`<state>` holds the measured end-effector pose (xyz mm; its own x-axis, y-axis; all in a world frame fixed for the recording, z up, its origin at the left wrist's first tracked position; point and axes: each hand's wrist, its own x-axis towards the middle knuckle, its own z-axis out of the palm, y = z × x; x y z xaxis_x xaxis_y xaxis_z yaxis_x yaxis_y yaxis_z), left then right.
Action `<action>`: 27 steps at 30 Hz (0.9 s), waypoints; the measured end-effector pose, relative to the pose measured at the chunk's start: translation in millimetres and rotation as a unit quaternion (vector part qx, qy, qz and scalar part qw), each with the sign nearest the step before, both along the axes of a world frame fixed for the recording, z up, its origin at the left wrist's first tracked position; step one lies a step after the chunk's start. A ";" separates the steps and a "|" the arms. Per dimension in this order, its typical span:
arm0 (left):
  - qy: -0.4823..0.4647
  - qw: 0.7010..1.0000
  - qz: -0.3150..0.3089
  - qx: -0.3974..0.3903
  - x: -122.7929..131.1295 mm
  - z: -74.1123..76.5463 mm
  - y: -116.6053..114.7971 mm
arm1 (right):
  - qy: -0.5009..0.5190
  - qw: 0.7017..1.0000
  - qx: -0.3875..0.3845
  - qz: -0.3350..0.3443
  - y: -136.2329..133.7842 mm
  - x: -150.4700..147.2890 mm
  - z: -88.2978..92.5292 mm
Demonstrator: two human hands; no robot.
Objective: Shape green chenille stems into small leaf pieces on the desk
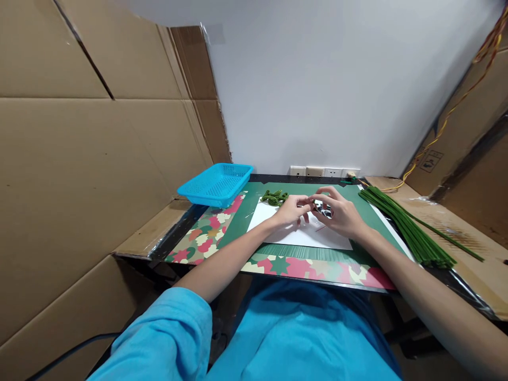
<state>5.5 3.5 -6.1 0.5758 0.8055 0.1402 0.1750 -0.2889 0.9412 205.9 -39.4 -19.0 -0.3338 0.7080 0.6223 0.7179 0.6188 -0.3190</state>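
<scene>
Over a white sheet of paper (262, 219), my left hand (292, 210) and my right hand (339, 212) meet at the fingertips. The fingers of both are bent and pressed around something small that I cannot make out. Under my right hand's fingers shows a small dark and white object (326, 211), partly hidden. Curled green stems (273, 198) lie at the paper's upper left, just beyond my left hand. To the right of my right hand rests a bundle of long green stems (408, 227).
A blue perforated basket (216, 185) stands at the table's back left. The green mat (234, 233) has a patterned border. Cardboard panels (79, 159) flank the table. Sockets (315, 171) line the wall behind, and yellow and red wires (448, 114) hang at the right.
</scene>
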 end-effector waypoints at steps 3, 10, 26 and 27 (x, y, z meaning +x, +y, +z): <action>-0.010 0.999 0.013 -0.030 -0.6 0.0 1.8 | -0.024 0.999 0.013 -0.036 1.7 -0.4 -2.4; -0.020 0.996 0.034 -0.086 0.8 -0.5 3.0 | -0.033 0.997 0.004 -0.068 4.4 2.3 -0.3; 0.002 0.995 0.037 -0.096 1.0 0.5 5.3 | 0.074 0.994 -0.068 0.044 14.5 5.8 -4.0; 0.001 0.995 0.032 -0.092 0.7 0.5 5.4 | 0.079 0.993 -0.069 0.045 14.2 5.7 -3.4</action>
